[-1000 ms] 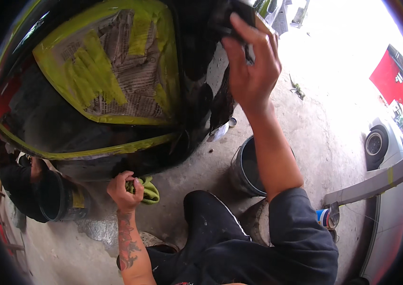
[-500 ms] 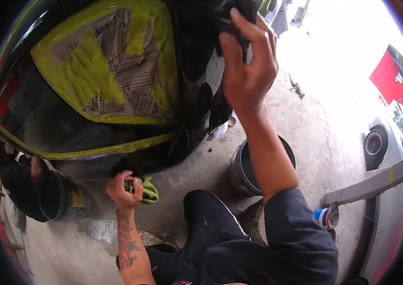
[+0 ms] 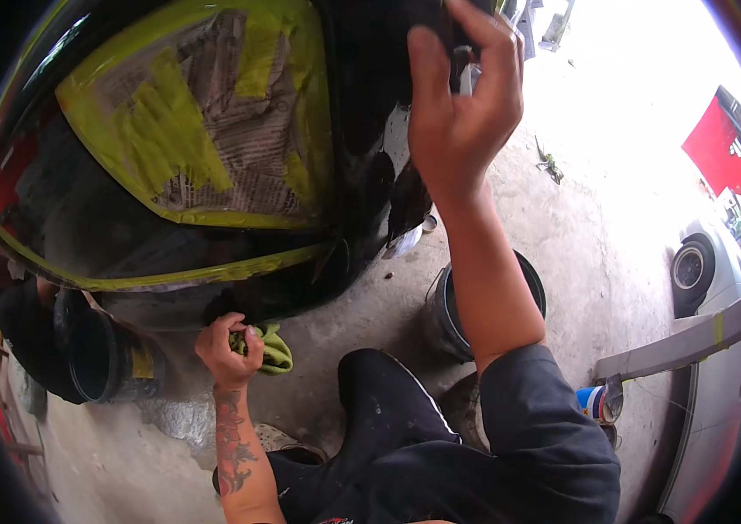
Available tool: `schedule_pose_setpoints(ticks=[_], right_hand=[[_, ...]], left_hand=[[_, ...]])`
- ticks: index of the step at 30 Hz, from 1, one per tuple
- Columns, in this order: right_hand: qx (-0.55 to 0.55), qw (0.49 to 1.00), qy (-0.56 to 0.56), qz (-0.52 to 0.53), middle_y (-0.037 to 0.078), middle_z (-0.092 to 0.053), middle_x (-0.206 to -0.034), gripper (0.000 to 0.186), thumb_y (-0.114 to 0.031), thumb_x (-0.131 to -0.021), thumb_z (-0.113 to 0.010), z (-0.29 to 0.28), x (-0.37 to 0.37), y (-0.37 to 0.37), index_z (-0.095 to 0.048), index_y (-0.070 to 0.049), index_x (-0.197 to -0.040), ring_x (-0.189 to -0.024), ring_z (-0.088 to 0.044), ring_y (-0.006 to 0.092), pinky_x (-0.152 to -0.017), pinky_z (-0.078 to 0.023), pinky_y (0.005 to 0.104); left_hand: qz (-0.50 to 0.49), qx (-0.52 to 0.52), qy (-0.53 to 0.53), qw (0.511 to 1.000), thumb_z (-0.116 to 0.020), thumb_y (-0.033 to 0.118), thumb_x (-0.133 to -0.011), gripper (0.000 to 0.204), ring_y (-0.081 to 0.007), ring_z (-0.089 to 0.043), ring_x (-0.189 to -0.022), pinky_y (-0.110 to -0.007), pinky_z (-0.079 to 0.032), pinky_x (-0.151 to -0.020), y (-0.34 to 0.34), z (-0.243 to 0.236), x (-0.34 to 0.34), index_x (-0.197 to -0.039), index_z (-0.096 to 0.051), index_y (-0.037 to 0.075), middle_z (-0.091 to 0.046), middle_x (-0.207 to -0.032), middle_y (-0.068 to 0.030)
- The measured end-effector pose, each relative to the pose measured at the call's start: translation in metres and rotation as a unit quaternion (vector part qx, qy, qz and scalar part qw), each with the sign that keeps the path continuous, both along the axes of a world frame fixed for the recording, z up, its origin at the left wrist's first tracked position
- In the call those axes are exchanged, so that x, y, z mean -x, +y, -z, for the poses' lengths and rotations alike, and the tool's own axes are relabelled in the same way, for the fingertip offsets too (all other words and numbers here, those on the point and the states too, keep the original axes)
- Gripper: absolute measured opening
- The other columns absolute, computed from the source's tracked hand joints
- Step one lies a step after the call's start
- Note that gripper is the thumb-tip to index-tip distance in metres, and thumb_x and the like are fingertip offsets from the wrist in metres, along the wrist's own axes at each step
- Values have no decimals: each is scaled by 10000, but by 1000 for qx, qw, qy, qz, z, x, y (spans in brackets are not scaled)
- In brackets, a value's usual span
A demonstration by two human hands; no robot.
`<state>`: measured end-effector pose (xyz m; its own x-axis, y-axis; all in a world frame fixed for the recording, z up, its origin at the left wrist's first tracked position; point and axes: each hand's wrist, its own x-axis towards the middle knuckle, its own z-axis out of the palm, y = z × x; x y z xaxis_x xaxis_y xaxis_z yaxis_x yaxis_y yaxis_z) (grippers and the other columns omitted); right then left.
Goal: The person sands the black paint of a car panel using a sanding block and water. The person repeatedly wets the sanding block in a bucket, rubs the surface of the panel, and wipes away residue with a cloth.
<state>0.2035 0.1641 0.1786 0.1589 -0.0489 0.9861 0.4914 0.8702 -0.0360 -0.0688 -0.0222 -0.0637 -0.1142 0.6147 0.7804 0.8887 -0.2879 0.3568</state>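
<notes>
A black car body panel (image 3: pixel 362 196) fills the upper middle. Its window is masked with newspaper (image 3: pixel 253 148) and yellow-green tape (image 3: pixel 170 131). High up at the panel's right side, my right hand (image 3: pixel 471 113) reaches out with thumb and fingers curved round something dark. What it holds is hard to tell against the black surface, and the fingertips run to the picture's top. My left hand (image 3: pixel 229 349) is closed on a crumpled yellow-green cloth (image 3: pixel 274 351), just below the panel's lower edge.
A dark bucket (image 3: pixel 445 310) stands beneath my right forearm. Another bucket (image 3: pixel 117 358) is at the left, beside a person in dark clothes (image 3: pixel 34 336). A wet patch (image 3: pixel 185 421) marks the concrete floor. At right are a blue-and-white can (image 3: pixel 593 402), a grey strip-like part (image 3: pixel 680 345) and a pale car (image 3: pixel 711 271).
My right hand has moved a little up and to the right along the panel. My left hand and the cloth have stayed put. The person at left has shifted slightly.
</notes>
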Motion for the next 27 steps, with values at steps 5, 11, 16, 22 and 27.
schedule_pose_setpoints(ticks=[5,11,16,22,27], right_hand=[[-16,1000,13,4,223,-670,-1104,272,-102,-938,-714,-2,3,3,-675,35,-1170,-1034,-649,342,-927,-509,408],[-37,999,9,34,222,-669,-1142,269,-97,-949,-711,-12,0,10,-674,16,-1191,-1068,-646,349,-942,-511,416],[46,998,11,-30,165,-708,-1181,284,-37,-899,-756,7,-8,9,-715,-20,-1179,-1106,-669,299,-965,-509,354],[-116,987,-99,-49,142,-681,-1321,361,8,-822,-769,32,-23,16,-729,-98,-1165,-1176,-631,349,-1000,-480,422],[-82,990,-114,7,166,-694,-1294,368,64,-845,-762,20,-33,32,-718,-57,-1190,-1139,-675,308,-963,-525,373]], left_hand=[[1,-5,-14,1000,-684,176,-770,244,-317,-641,-637,-417,-510,-618,1,2,-1,-986,-670,62,-669,-746,-72],[12,0,-3,1000,-664,166,-816,229,-314,-642,-664,-415,-514,-635,0,1,1,-1011,-676,47,-646,-730,-87],[7,1,-16,1000,-685,170,-773,247,-322,-636,-643,-423,-507,-620,1,1,-1,-995,-672,61,-664,-742,-70],[3,0,-5,1000,-688,168,-774,254,-318,-635,-639,-424,-509,-615,-1,-1,0,-1004,-674,60,-664,-740,-65],[7,-3,-16,1000,-695,173,-772,258,-320,-638,-638,-424,-514,-621,0,1,-1,-1004,-674,63,-669,-743,-66]])
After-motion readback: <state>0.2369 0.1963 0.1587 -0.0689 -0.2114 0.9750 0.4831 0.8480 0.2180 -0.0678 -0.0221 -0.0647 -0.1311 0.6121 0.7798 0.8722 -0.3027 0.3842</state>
